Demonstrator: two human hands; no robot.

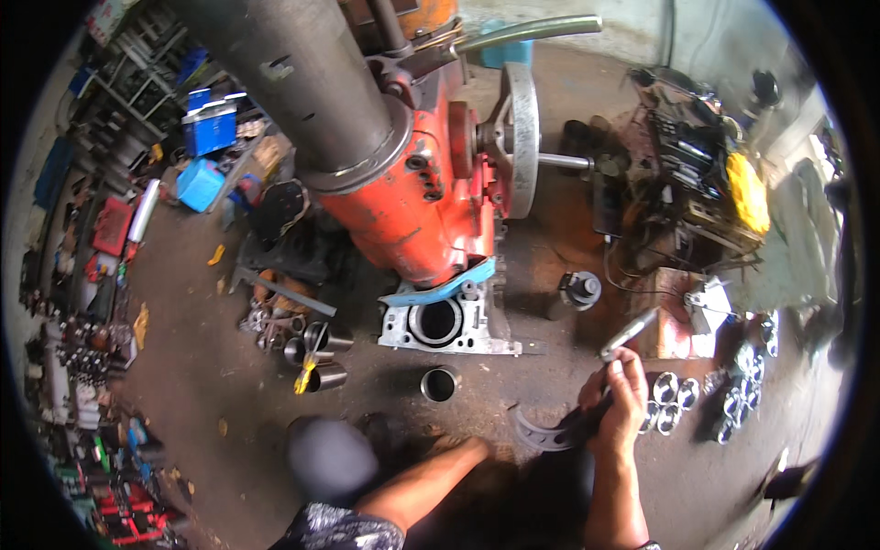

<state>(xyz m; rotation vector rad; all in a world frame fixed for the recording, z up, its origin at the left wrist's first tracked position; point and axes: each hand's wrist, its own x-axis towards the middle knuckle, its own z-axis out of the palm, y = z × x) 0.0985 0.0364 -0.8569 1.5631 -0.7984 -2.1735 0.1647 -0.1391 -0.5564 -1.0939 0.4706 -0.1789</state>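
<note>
From where I stood, the two hands of the worker were well apart. The right hand (621, 394) was raised, its fingers closed around the lower end of a slender silvery tool (632, 332), which slanted up and to the right, its tip in line with the edge of a red and white box (667, 339). The left hand (472, 449) lay low, between the knees; its fingers were hidden from me, and I could not tell whether it gripped anything.

Ahead of both hands was a pale metal block (475, 332) with a round bore, lying beneath a red machine housing (394, 220). A blue strip (440, 286) ran between housing and block. A thick grey column (302, 82) rose from the housing, and a spoked wheel (522, 137) stood at its right. A single open sleeve (438, 389) stood on the floor just before the block; further sleeves (327, 377) were grouped to its left, a yellow item (305, 374) against them. Shiny metal parts (669, 419) lay to the right of the raised hand.
</note>
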